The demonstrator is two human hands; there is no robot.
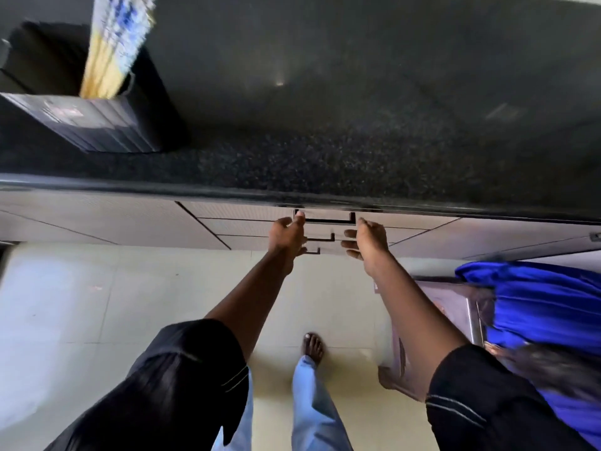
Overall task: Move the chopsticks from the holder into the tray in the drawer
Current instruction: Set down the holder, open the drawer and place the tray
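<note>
A bundle of chopsticks [112,47], yellow with blue-and-white tops, stands in a dark ribbed holder [94,122] at the far left of the black speckled counter [325,157]. Below the counter edge, a stack of beige drawers is shut; the top drawer carries a dark bar handle [325,219]. My left hand [287,234] is at the handle's left end with fingers spread, a fingertip touching it. My right hand [366,242] is at the handle's right end, fingers apart and empty. No tray is visible.
Two smaller drawer handles [320,238] sit below the top one. A stool or low table [448,307] with blue cloth [536,307] stands on the right of the pale tiled floor [130,304]. My bare foot [313,345] stands below the drawers.
</note>
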